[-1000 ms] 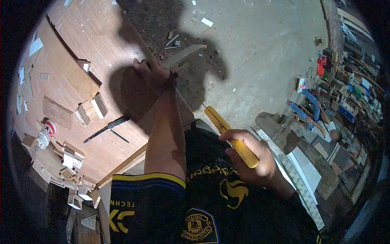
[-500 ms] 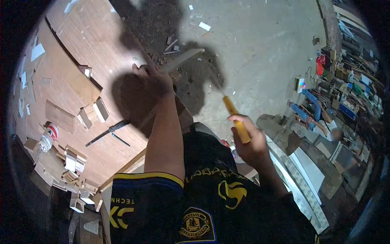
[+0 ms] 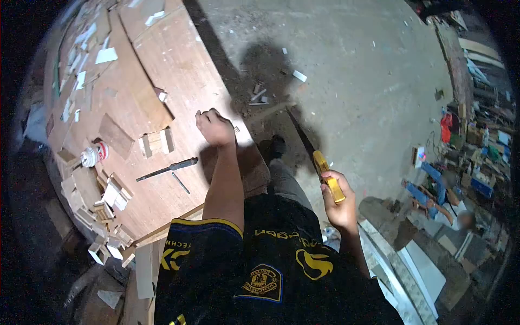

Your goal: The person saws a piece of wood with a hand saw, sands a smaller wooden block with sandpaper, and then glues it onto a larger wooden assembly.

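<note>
Floor: gray, v. big. I see it from top mid over to the R, w/ dark shade & wood bits nr the table.
Table: brown wood, on the L side. Lots of stuff on it, most at the far L.
Black shirt: yellow words on it, worn by the person w/ my cam. Takes up the bottom.
Junk pile: far R, all mixed up. I can't tell most bits apart.
Other person: low on the R, nr the junk pile. Blue pants, light top. Well apart from both hands.
White board: bottom R, long & flat.
Saw: yellow handle, dark blade. Blade goes up & L over the floor, tip nr the far end of the wood strip.
Wood strip: past the table edge, btwn L hand & saw tip. Blurry, so I can't tell if the tip touches it.
R hand: fingers wrapped tight on the saw handle.
L hand: by the table edge, fingers bent. I can't tell if it has hold of the strip.
Wood boxes: small, bunched at the L.
Black tool: long, lies on the table.
Bottle: white & red, nr the boxes.
Thin stick: dark, just beside the black tool.
</note>
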`<state>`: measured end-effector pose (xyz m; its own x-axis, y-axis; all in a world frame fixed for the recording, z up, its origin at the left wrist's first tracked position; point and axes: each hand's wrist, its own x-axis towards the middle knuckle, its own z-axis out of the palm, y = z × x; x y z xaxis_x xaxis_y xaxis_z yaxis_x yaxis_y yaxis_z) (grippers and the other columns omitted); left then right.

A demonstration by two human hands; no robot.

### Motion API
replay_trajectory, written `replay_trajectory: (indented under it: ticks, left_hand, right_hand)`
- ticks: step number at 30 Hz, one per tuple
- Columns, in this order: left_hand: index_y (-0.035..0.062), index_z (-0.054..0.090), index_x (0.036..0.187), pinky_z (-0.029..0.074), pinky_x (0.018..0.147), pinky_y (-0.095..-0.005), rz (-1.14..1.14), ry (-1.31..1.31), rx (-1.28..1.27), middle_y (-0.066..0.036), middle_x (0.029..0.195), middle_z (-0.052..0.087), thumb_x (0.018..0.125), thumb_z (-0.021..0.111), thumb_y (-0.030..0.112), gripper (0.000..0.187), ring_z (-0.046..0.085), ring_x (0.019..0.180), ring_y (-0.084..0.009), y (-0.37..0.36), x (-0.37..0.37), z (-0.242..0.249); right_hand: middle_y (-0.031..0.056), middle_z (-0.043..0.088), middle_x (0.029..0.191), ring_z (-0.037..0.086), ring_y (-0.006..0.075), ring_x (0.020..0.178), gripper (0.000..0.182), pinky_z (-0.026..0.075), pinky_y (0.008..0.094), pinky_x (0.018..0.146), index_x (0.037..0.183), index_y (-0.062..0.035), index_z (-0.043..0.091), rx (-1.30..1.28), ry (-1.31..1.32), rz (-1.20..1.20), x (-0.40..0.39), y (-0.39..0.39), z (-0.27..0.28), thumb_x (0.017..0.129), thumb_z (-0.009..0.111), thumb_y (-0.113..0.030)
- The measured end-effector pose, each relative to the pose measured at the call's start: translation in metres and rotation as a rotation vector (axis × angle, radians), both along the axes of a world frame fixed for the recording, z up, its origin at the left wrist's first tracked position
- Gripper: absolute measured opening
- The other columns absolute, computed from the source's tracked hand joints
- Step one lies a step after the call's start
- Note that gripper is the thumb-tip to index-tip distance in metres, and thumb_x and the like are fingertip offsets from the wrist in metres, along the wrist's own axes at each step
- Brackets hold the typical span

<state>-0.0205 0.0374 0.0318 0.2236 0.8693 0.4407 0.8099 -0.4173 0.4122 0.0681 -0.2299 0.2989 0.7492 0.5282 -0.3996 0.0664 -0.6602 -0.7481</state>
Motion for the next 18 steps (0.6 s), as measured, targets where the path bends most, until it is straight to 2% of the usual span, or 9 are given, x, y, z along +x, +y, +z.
replay_trajectory:
  ticks: [4, 6, 7, 10, 13, 15, 16, 17, 18]
  left_hand:
    - [0.0031, 0.057, 0.083, 0.044, 0.085, -0.0467, 0.079, -0.021, -0.133, -0.017, 0.09, 0.058, 0.081, 0.052, 0.002, 0.005, 0.056, 0.098, -0.0366, 0.016, -0.029, 0.015]
    - [0.0015, 0.06, 0.09, 0.046, 0.082, -0.0423, 0.161, -0.421, -0.4, -0.017, 0.092, 0.062, 0.087, 0.051, 0.009, 0.012, 0.059, 0.092, -0.035, 0.025, -0.035, 0.019]
    - [0.0015, 0.06, 0.09, 0.046, 0.082, -0.0423, 0.181, -0.427, -0.383, -0.017, 0.092, 0.062, 0.087, 0.051, 0.009, 0.012, 0.059, 0.092, -0.035, 0.027, -0.039, 0.022]
    - [0.0021, 0.064, 0.102, 0.049, 0.081, -0.0393, 0.043, -0.318, -0.601, -0.02, 0.095, 0.066, 0.095, 0.049, 0.025, 0.028, 0.063, 0.09, -0.0354, 0.026, -0.053, 0.043]
    - [-0.0011, 0.063, 0.101, 0.047, 0.085, -0.0405, -0.135, -0.259, -0.629, -0.021, 0.097, 0.065, 0.089, 0.061, 0.027, 0.031, 0.061, 0.094, -0.0355, 0.001, -0.061, 0.052]
    - [-0.0002, 0.06, 0.11, 0.043, 0.093, -0.0421, -0.382, 0.093, -0.564, -0.021, 0.104, 0.061, 0.081, 0.07, 0.026, 0.04, 0.056, 0.103, -0.0366, -0.018, -0.064, 0.068]
    - [0.0013, 0.054, 0.119, 0.04, 0.098, -0.0436, -0.329, 0.2, -0.439, -0.02, 0.113, 0.056, 0.074, 0.074, 0.022, 0.054, 0.05, 0.109, -0.0391, -0.038, -0.067, 0.054]
    - [-0.0001, 0.05, 0.124, 0.039, 0.1, -0.0443, -0.321, 0.222, -0.535, -0.023, 0.123, 0.05, 0.078, 0.065, 0.015, 0.051, 0.046, 0.111, -0.0415, -0.047, -0.066, 0.06]
    - [-0.001, 0.049, 0.124, 0.039, 0.099, -0.0445, -0.252, 0.196, -0.551, -0.024, 0.123, 0.05, 0.079, 0.06, 0.011, 0.047, 0.046, 0.11, -0.0417, -0.054, -0.066, 0.052]
  right_hand:
    - [0.0062, 0.062, 0.097, 0.056, 0.0128, 0.089, 0.022, 0.045, 0.0259, 0.081, 0.11, -0.0046, 0.056, 0.038, 0.016, 0.053, 0.012, -0.007, -0.009, 0.088, 0.057, 0.0]
    - [0.0063, 0.062, 0.098, 0.056, 0.0133, 0.09, 0.022, 0.045, 0.0261, 0.081, 0.109, -0.0042, 0.056, 0.028, -0.007, 0.105, 0.022, -0.002, -0.002, 0.088, 0.057, 0.0]
    - [0.0063, 0.061, 0.1, 0.056, 0.0139, 0.091, 0.021, 0.045, 0.0263, 0.082, 0.109, -0.0038, 0.057, 0.012, -0.034, 0.142, 0.03, 0.003, 0.001, 0.088, 0.057, 0.0]
    - [0.0081, 0.062, 0.099, 0.057, 0.0142, 0.087, 0.021, 0.045, 0.0261, 0.078, 0.109, -0.0032, 0.057, 0.129, -0.051, 0.226, 0.053, 0.007, -0.001, 0.088, 0.056, 0.0]
    - [0.0099, 0.062, 0.102, 0.058, 0.0159, 0.093, 0.021, 0.046, 0.0283, 0.081, 0.11, -0.003, 0.058, 0.126, 0.013, 0.272, 0.075, 0.022, 0.005, 0.089, 0.055, 0.0]
    - [0.0114, 0.062, 0.103, 0.06, 0.0185, 0.096, 0.021, 0.047, 0.0307, 0.083, 0.109, -0.0042, 0.058, 0.211, -0.027, 0.371, 0.09, 0.033, 0.004, 0.089, 0.055, 0.0]
    - [0.012, 0.063, 0.104, 0.062, 0.0214, 0.095, 0.02, 0.047, 0.0314, 0.084, 0.109, -0.005, 0.058, 0.174, -0.05, 0.405, 0.095, 0.04, 0.009, 0.089, 0.056, -0.001]
    - [0.012, 0.063, 0.104, 0.062, 0.0214, 0.095, 0.02, 0.047, 0.0314, 0.084, 0.109, -0.005, 0.058, 0.185, -0.045, 0.427, 0.1, 0.043, 0.005, 0.089, 0.056, -0.001]
    - [0.0146, 0.064, 0.103, 0.064, 0.0265, 0.093, 0.023, 0.049, 0.0353, 0.078, 0.112, -0.0101, 0.056, 0.242, -0.101, 0.49, 0.104, 0.046, -0.002, 0.09, 0.056, -0.005]
